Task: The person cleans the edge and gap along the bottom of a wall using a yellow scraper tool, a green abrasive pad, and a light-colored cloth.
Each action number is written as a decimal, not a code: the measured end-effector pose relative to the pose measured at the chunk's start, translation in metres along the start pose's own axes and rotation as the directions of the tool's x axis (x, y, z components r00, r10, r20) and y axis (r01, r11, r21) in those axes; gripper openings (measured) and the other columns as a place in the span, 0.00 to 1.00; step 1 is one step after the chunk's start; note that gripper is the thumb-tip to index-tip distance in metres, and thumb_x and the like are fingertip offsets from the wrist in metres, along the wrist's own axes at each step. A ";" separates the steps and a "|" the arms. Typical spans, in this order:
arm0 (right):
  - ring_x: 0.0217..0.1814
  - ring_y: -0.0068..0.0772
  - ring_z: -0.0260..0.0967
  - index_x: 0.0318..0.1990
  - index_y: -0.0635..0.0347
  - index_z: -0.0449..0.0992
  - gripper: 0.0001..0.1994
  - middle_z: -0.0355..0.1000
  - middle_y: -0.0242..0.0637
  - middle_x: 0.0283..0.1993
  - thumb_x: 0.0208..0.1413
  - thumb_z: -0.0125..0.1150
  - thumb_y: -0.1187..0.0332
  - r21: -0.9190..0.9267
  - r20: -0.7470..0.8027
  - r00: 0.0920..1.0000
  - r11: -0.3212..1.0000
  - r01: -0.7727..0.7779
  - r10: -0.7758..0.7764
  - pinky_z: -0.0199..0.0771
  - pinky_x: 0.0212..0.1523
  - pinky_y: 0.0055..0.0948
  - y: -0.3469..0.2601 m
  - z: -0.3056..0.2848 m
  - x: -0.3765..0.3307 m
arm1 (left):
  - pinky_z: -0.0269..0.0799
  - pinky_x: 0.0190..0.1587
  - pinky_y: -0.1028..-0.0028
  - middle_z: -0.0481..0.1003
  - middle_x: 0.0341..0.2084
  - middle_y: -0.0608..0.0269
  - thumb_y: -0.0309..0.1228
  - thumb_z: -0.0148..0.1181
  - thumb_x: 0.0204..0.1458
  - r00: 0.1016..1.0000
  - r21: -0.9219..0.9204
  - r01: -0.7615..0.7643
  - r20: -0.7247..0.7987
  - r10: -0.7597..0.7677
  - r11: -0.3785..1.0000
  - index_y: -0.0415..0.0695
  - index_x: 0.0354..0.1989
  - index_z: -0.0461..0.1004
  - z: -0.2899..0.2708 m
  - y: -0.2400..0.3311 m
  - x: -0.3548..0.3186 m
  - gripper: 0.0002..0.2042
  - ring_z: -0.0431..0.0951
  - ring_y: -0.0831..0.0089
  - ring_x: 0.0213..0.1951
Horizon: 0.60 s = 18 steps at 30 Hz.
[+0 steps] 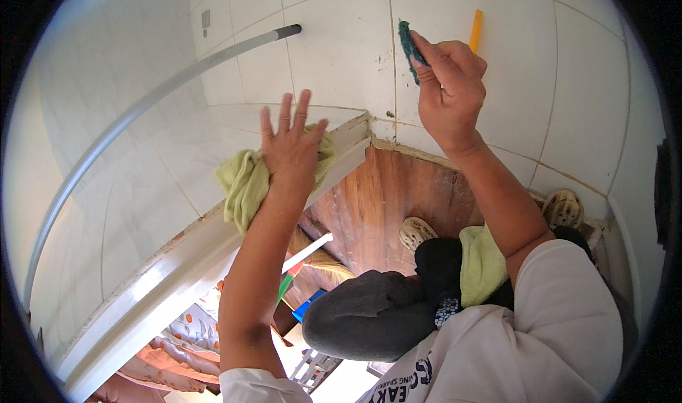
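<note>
From ten o'clock a grey pole (199, 66) runs across the tiles (341, 55), where a wide left sweep could knock it. Near eleven, the left hand (290, 151) rests on a lime-green cloth (245, 183), fingers spread — leaning harder could make the cloth slide. A straw broom (328, 264) sits toward seven. At one, the right grip (455, 83) pinches a green scouring pad (407, 42) — a loose pinch could drop it; an orange stick (476, 30) crowds the knuckles.
</note>
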State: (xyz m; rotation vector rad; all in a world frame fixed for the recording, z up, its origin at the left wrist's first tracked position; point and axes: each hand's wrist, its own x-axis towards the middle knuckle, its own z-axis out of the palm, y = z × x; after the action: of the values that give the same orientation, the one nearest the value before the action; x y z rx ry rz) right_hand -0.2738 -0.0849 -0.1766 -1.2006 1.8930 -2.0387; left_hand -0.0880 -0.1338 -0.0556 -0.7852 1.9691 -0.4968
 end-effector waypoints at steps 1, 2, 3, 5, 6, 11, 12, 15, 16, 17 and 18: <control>0.29 0.29 0.62 0.38 0.59 0.75 0.15 0.65 0.29 0.26 0.37 0.59 0.79 -0.002 -0.015 1.000 1.000 0.013 -0.013 0.52 0.35 0.30 0.002 -0.002 0.002 | 0.30 0.62 0.52 0.42 0.64 0.71 0.34 0.44 0.50 0.999 -0.016 -0.033 -0.001 0.033 0.999 0.71 0.49 0.67 0.007 0.003 0.007 0.18 0.44 0.67 0.64; 0.29 0.30 0.62 0.38 0.59 0.75 0.15 0.65 0.29 0.25 0.37 0.59 0.79 -0.014 -0.016 1.000 1.000 0.006 -0.006 0.52 0.35 0.30 0.005 -0.004 0.001 | 0.30 0.62 0.52 0.42 0.64 0.71 0.34 0.43 0.51 0.998 -0.006 -0.063 0.011 0.063 0.998 0.71 0.49 0.67 0.015 0.009 0.016 0.18 0.43 0.67 0.64; 0.28 0.30 0.62 0.38 0.59 0.75 0.15 0.65 0.30 0.25 0.37 0.59 0.79 -0.026 -0.018 1.000 1.000 -0.002 0.002 0.52 0.34 0.30 0.006 -0.005 0.001 | 0.29 0.62 0.51 0.42 0.64 0.71 0.35 0.42 0.51 0.996 0.005 -0.092 0.023 0.092 0.996 0.71 0.49 0.67 0.022 0.017 0.024 0.18 0.42 0.68 0.64; 0.28 0.30 0.62 0.38 0.59 0.75 0.15 0.65 0.30 0.24 0.37 0.59 0.78 -0.037 -0.011 1.000 0.999 -0.022 0.022 0.52 0.34 0.31 0.009 -0.008 0.001 | 0.28 0.61 0.49 0.40 0.64 0.70 0.35 0.39 0.53 0.987 0.035 -0.152 0.051 0.150 0.988 0.70 0.51 0.66 0.039 0.036 0.039 0.18 0.42 0.69 0.64; 0.28 0.30 0.61 0.38 0.59 0.75 0.15 0.64 0.30 0.24 0.38 0.59 0.78 -0.035 0.001 0.999 0.999 -0.035 0.036 0.52 0.34 0.31 0.008 -0.008 0.000 | 0.28 0.61 0.49 0.41 0.64 0.70 0.35 0.38 0.53 0.988 0.044 -0.150 0.046 0.148 0.988 0.69 0.51 0.65 0.050 0.048 0.048 0.18 0.42 0.69 0.64; 0.27 0.32 0.61 0.37 0.60 0.75 0.12 0.64 0.32 0.24 0.40 0.58 0.78 0.035 0.012 0.995 0.994 -0.104 0.104 0.56 0.31 0.32 -0.006 -0.006 0.004 | 0.33 0.60 0.47 0.48 0.62 0.69 0.34 0.40 0.53 0.970 0.097 -0.083 -0.219 0.103 0.992 0.60 0.49 0.65 0.138 0.090 0.080 0.16 0.50 0.66 0.62; 0.27 0.33 0.61 0.37 0.61 0.74 0.12 0.64 0.34 0.24 0.42 0.57 0.78 0.086 0.029 0.985 0.981 -0.174 0.172 0.58 0.31 0.33 -0.006 -0.007 0.003 | 0.35 0.60 0.46 0.50 0.61 0.68 0.34 0.41 0.52 0.939 0.077 -0.064 -0.333 0.086 0.995 0.58 0.48 0.66 0.139 0.096 0.087 0.15 0.52 0.66 0.61; 0.27 0.37 0.63 0.37 0.63 0.71 0.09 0.64 0.39 0.25 0.46 0.54 0.77 0.215 0.084 0.920 0.894 -0.392 0.383 0.62 0.30 0.36 -0.005 -0.006 -0.003 | 0.43 0.58 0.47 0.55 0.59 0.68 0.34 0.47 0.49 0.871 -0.030 -0.103 -0.486 0.075 0.994 0.53 0.36 0.72 0.130 0.108 0.087 0.08 0.59 0.64 0.57; 0.28 0.40 0.64 0.37 0.64 0.70 0.08 0.65 0.41 0.25 0.47 0.53 0.76 0.251 0.098 0.885 0.850 -0.464 0.455 0.63 0.31 0.37 -0.004 -0.001 -0.007 | 0.43 0.58 0.47 0.55 0.59 0.68 0.35 0.48 0.48 0.871 -0.022 -0.067 -0.489 0.047 0.998 0.54 0.34 0.73 0.125 0.106 0.081 0.08 0.59 0.64 0.57; 0.28 0.42 0.64 0.37 0.65 0.69 0.07 0.65 0.43 0.26 0.49 0.51 0.75 0.277 0.108 0.844 0.799 -0.533 0.525 0.64 0.31 0.38 -0.001 0.002 -0.013 | 0.45 0.58 0.48 0.55 0.59 0.67 0.34 0.49 0.47 0.871 -0.118 -0.047 -0.492 -0.017 0.992 0.54 0.33 0.72 0.117 0.103 0.074 0.07 0.58 0.63 0.57; 0.29 0.44 0.65 0.36 0.65 0.68 0.08 0.65 0.45 0.27 0.49 0.51 0.73 0.298 0.185 0.755 0.696 -0.654 0.630 0.64 0.32 0.38 0.006 0.011 -0.025 | 0.47 0.57 0.49 0.54 0.59 0.67 0.33 0.50 0.46 0.871 -0.210 -0.023 -0.484 -0.083 0.978 0.53 0.33 0.71 0.110 0.094 0.061 0.06 0.57 0.62 0.58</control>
State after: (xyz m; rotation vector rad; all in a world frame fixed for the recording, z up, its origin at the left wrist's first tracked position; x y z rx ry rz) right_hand -0.2524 -0.0805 -0.1949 -0.4082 1.5156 -1.7767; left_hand -0.0450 -0.1124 -0.2048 -0.8835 2.5190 -0.5531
